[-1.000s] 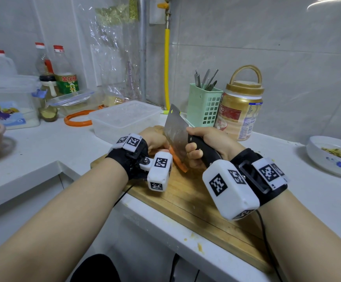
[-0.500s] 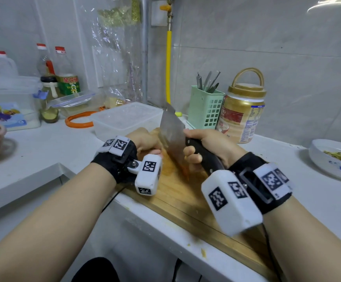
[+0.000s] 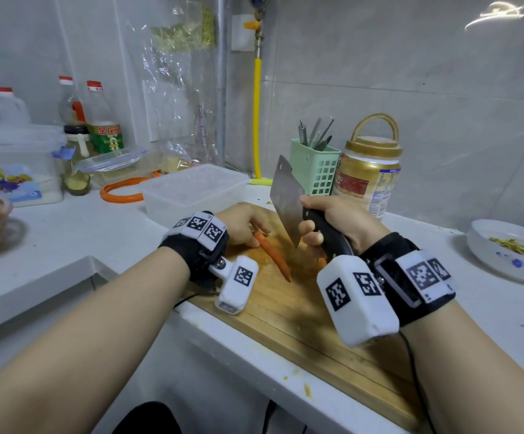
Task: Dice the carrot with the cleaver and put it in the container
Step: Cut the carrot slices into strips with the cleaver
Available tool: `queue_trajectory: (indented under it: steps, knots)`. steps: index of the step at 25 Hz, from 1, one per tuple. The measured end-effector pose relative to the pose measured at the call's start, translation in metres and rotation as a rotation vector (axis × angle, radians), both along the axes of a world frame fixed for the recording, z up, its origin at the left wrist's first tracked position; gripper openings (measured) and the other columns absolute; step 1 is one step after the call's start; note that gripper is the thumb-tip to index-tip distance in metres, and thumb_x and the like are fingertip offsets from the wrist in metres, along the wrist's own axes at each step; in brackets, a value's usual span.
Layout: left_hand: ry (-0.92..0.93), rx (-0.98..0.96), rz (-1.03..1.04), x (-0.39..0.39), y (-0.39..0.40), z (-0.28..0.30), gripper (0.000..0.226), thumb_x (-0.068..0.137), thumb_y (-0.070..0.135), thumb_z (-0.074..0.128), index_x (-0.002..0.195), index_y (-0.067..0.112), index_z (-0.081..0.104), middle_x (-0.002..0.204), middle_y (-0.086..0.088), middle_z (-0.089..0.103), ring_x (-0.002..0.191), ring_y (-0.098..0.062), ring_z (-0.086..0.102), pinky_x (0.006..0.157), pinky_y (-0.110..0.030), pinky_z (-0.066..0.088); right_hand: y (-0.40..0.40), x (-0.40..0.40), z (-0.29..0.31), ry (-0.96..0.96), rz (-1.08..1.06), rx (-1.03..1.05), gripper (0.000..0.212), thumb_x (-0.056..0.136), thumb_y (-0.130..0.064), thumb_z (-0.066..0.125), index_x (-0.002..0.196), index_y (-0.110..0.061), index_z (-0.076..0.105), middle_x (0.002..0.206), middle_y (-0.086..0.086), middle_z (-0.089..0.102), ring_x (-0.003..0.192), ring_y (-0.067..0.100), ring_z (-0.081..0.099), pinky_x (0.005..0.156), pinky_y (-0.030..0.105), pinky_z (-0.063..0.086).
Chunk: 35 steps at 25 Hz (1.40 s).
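Gripping hand: right hand (image 3: 332, 220) wrapped tight around the cleaver (image 3: 285, 198) handle, blade lifted clear of the wood, tip tilted up and away.
Steadying hand: left hand (image 3: 243, 223), fingers curled down onto the thick end of the carrot (image 3: 272, 255).
Carrot axis: runs from the left fingertips toward the person, slanting under the blade; lies on the cutting board (image 3: 301, 311).
Nearer hand: left touches it; right hovers just above and beside.
Container (image 3: 192, 191): beyond the left hand, just past the board.
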State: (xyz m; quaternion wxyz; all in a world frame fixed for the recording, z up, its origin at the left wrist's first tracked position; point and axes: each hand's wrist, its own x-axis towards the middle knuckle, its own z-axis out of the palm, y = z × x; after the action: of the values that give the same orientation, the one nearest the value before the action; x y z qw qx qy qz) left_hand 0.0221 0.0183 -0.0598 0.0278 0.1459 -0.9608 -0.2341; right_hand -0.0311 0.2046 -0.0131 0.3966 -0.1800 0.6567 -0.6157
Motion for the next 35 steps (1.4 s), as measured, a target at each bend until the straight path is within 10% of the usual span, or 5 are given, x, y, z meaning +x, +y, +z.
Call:
queue_trajectory:
  steps: [10,14,21,30,35]
  knots:
    - [0.069,0.122,0.112,-0.005,-0.016,-0.002,0.016,0.074,0.02,0.083,0.083,0.011,0.073,0.067,0.003,0.065,0.066,-0.009,0.059,0.068,-0.024,0.048,-0.001,-0.004,0.001,-0.073,-0.006,-0.028,0.02,0.101,-0.027,0.046,0.088,-0.015,0.036,0.049,0.002,0.041,0.031,0.012,0.036,0.04,0.015,0.031]
    - [0.039,0.028,0.312,-0.003,-0.018,0.0,0.031,0.067,0.034,0.084,0.071,0.009,0.067,0.073,-0.008,0.065,0.081,-0.024,0.064,0.07,-0.034,0.051,0.001,-0.006,0.002,-0.091,-0.026,-0.058,0.019,0.101,-0.025,0.045,0.09,-0.013,0.035,0.049,0.003,0.04,0.03,0.012,0.037,0.04,0.013,0.031]
    - [-0.226,0.439,0.199,0.002,0.009,0.011,0.024,0.088,0.023,0.071,0.068,0.009,0.067,0.056,0.003,0.068,0.045,-0.005,0.059,0.06,-0.02,0.047,-0.001,-0.002,0.0,-0.1,0.021,-0.028,0.022,0.101,-0.027,0.043,0.085,-0.013,0.036,0.048,0.001,0.041,0.03,0.012,0.036,0.04,0.014,0.031]
    - [-0.256,0.647,0.196,0.009,0.013,0.012,0.034,0.098,0.004,0.052,0.068,0.001,0.067,0.048,-0.002,0.061,0.04,-0.008,0.058,0.043,-0.015,0.048,-0.008,0.007,-0.013,-0.207,0.069,-0.026,0.027,0.101,-0.029,0.041,0.079,-0.013,0.035,0.048,0.0,0.039,0.031,0.01,0.035,0.046,0.018,0.028]
    - [-0.227,0.717,0.253,0.01,0.01,0.003,0.024,0.097,0.006,0.053,0.077,-0.001,0.063,0.061,-0.007,0.06,0.049,-0.015,0.058,0.058,-0.024,0.05,-0.01,0.013,-0.016,-0.221,0.091,-0.048,0.03,0.101,-0.03,0.038,0.077,-0.011,0.037,0.048,-0.001,0.039,0.032,0.01,0.035,0.054,0.025,0.022]
